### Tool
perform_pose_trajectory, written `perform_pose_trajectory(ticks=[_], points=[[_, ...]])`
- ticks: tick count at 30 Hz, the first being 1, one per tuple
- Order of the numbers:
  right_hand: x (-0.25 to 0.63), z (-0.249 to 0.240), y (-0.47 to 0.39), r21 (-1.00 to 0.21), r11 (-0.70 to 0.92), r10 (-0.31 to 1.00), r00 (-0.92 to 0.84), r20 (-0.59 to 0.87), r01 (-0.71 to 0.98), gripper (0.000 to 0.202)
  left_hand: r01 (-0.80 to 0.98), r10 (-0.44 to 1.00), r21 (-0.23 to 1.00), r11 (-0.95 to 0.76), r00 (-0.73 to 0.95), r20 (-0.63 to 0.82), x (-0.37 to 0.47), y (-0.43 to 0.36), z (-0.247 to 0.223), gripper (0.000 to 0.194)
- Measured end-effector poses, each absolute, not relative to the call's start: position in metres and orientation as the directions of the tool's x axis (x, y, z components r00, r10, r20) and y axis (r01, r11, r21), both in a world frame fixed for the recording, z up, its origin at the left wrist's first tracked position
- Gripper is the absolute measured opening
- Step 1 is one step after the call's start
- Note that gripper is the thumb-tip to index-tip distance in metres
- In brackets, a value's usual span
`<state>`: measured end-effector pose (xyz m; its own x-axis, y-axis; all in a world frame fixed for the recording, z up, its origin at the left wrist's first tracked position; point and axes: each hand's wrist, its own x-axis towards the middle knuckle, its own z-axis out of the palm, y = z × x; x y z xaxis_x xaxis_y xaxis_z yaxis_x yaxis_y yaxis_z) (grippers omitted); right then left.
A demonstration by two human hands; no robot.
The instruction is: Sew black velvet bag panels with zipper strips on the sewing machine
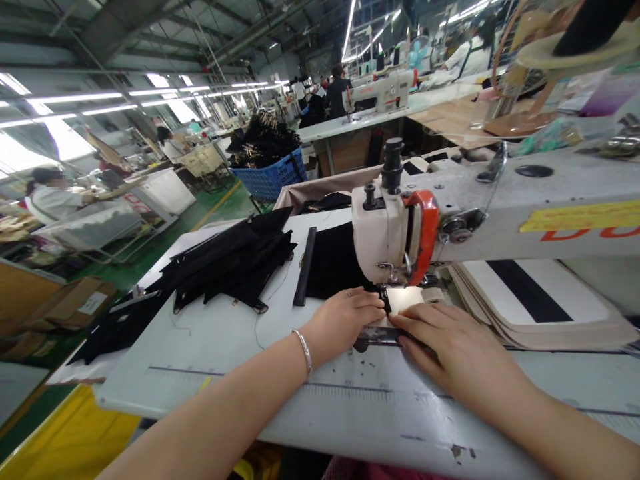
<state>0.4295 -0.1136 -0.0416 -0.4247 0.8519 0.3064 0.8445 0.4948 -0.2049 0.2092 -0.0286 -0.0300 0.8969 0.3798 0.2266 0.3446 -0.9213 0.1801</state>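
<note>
Down at the near edge of the table (240, 347), in the head view, both hands lay flat at the foot of the sewing machine (400, 233). The left hand (345, 320) rested palm down with its fingers stretched forward and loosely together, gripping nothing, a ring on one finger and a silver bracelet (303, 348) at the wrist. The right hand (450, 353) lay likewise flat, fingers extended toward the left, pressing rather than clasping. Between the fingertips of the two hands sat a small dark workpiece (376, 335), held down under the needle area; just beyond the fingertips rose the machine's head with its orange guard (425, 230).

Past the left fingers, a flat black fabric panel (333, 263) lay on the table, with a long black strip (305, 267) beside it. Farther out to the left of those fingers was a heap of black fabric pieces (230, 263). Beyond the right fingers, under the machine arm, a stack of pale boards (540, 307) showed a black stripe. Well beyond, a blue basket (273, 177) held dark goods, and other people sat at distant machines.
</note>
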Motion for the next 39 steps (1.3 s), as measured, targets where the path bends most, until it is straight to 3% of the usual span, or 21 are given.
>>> perform_pose_trajectory(ticks=[6, 12, 28, 39], points=[[0.43, -0.044, -0.1, -0.142, 0.453, 0.862, -0.391, 0.323, 0.88, 0.034, 0.423, 0.483, 0.258, -0.869, 0.837, 0.257, 0.213, -0.014, -0.035, 0.028], [0.427, -0.048, -0.097, -0.125, 0.405, 0.884, -0.352, 0.308, 0.906, 0.037, 0.494, 0.554, 0.259, -0.83, 0.786, 0.274, 0.218, -0.008, -0.037, 0.027], [0.427, -0.05, -0.093, -0.18, 0.394, 0.886, -0.32, 0.335, 0.901, 0.039, 0.565, 0.625, 0.271, -0.779, 0.733, 0.268, 0.222, -0.004, -0.038, 0.028], [0.423, -0.046, -0.097, -0.153, 0.392, 0.887, -0.329, 0.324, 0.907, 0.035, 0.525, 0.608, 0.318, -0.79, 0.737, 0.294, 0.22, -0.003, -0.042, 0.028]])
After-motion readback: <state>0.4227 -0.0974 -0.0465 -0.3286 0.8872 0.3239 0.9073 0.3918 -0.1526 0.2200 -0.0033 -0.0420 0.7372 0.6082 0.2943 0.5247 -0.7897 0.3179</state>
